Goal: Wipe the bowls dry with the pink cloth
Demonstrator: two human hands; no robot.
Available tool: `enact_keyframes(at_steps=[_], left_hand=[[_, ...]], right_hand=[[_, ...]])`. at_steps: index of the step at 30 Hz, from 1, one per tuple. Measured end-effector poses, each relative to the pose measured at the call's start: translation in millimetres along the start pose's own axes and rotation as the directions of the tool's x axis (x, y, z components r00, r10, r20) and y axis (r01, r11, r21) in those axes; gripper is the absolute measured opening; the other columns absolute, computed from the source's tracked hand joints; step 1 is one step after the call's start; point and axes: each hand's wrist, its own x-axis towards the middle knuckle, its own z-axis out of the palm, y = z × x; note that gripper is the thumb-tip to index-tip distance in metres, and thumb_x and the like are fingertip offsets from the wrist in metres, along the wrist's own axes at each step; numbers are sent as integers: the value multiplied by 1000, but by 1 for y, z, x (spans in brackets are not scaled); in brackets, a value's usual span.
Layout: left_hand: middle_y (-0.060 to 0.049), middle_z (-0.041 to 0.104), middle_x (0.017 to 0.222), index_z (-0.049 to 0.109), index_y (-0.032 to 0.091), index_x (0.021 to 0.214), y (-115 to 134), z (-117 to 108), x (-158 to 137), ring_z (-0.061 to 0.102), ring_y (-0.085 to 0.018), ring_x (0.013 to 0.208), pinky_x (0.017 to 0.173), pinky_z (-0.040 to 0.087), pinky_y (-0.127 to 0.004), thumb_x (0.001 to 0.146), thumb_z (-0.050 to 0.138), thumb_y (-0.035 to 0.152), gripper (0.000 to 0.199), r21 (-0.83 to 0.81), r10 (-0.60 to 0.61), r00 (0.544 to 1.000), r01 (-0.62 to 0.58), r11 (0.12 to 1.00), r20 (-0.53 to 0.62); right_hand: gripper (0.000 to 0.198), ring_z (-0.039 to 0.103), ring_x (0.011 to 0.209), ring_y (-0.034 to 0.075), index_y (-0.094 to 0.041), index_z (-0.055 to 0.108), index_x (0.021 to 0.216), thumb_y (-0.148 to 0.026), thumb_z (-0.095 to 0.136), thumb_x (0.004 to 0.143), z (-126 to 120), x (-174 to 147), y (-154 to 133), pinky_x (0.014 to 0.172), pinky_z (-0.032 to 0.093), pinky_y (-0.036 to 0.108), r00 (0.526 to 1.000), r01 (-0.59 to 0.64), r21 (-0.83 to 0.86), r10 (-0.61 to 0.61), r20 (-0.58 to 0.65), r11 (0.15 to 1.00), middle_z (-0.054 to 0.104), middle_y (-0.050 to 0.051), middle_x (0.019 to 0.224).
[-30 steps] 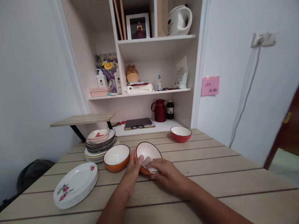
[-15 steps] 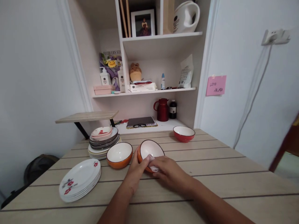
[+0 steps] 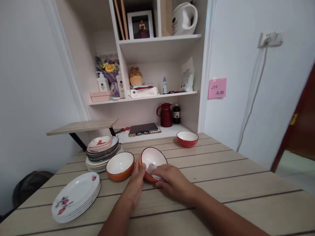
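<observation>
An orange bowl (image 3: 154, 155) with a white inside and a dark rim is tilted toward me over the table. My left hand (image 3: 137, 183) grips its left side, the thumb at the rim. My right hand (image 3: 173, 183) is closed on a pale crumpled cloth (image 3: 151, 168), pressed against the bowl's near inner wall and rim; part of the cloth is hidden under the fingers. Just left of my left hand stands another orange bowl (image 3: 120, 165), upright.
White flowered plates (image 3: 78, 190) are stacked at the front left. Behind them rises a mixed stack of plates (image 3: 104, 155) topped by small dishes. A red bowl (image 3: 187, 139) sits at the back right. A raised wooden stand (image 3: 83, 126) juts over the table's back left.
The camera view has turned a little to the right, so things appear shifted left. My right hand and the cloth have moved slightly along the bowl's near side, and the left thumb has shifted.
</observation>
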Motion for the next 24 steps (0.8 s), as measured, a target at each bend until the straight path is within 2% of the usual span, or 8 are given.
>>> enact_keyframes(at_steps=[2, 5, 9, 13, 15, 18, 20, 24], left_hand=[[-12, 59, 149, 55, 26, 148, -2, 0, 1, 45, -29, 146, 122, 31, -39, 85, 68, 73, 80, -6, 1, 1000, -1, 1000, 20], [-10, 59, 149, 57, 28, 148, -3, 1, 2, 45, -30, 145, 118, 37, -42, 82, 55, 86, 87, -21, -65, 997, 66, 998, 41], [-9, 57, 152, 53, 31, 151, -3, 1, 2, 47, -30, 144, 114, 40, -43, 80, 51, 90, 92, -31, -135, 989, 137, 990, 53], [-10, 57, 152, 52, 31, 151, -4, 1, 1, 45, -30, 145, 116, 38, -43, 80, 50, 90, 92, -27, -127, 989, 129, 991, 74], [-10, 57, 152, 52, 30, 151, -4, 1, -1, 44, -30, 146, 118, 36, -43, 82, 55, 87, 89, -22, -105, 991, 107, 994, 81], [-10, 53, 155, 48, 29, 153, -4, 2, -4, 41, -28, 149, 122, 30, -40, 85, 74, 65, 81, 27, -59, 996, 57, 998, 71], [-10, 52, 156, 45, 28, 155, -5, 2, -4, 40, -28, 149, 123, 29, -39, 84, 83, 48, 83, 73, -30, 998, 26, 997, 52], [-12, 55, 153, 44, 26, 155, -7, 2, -2, 46, -32, 145, 120, 35, -43, 79, 86, 41, 88, 143, 36, 999, -35, 989, 1]], right_hand=[[9, 65, 88, 21, -23, 68, 94, -16, 66, 88, 0, 0, -2, 83, 47, 32, 997, -65, 125, 70, -35, 990, 74, 2, 96], [12, 65, 86, 21, -22, 68, 95, -15, 62, 87, -3, -2, 1, 80, 48, 30, 984, -134, 300, 163, -75, 945, 74, 1, 95], [20, 67, 93, 23, -22, 70, 105, -17, 60, 89, -6, -4, 6, 86, 50, 34, 975, -172, 382, 213, -68, 908, 76, 3, 101], [16, 68, 94, 24, -22, 70, 103, -17, 60, 90, -4, -4, 7, 87, 50, 34, 982, -151, 305, 179, -67, 940, 76, 4, 103], [15, 68, 94, 24, -22, 69, 102, -17, 61, 90, -2, -3, 6, 86, 49, 34, 987, -129, 211, 146, -66, 969, 76, 5, 103], [20, 67, 92, 23, -23, 67, 109, -17, 61, 91, 2, -2, 1, 86, 48, 35, 996, -71, 26, 72, -44, 997, 76, 5, 102], [24, 67, 92, 23, -23, 65, 116, -16, 60, 93, 3, -2, -2, 86, 47, 36, 999, -32, -56, 30, -27, 998, 76, 6, 106], [23, 66, 98, 24, -24, 67, 116, -22, 68, 93, -1, -1, 3, 92, 47, 40, 998, 47, -145, -41, 44, 988, 76, 8, 111]])
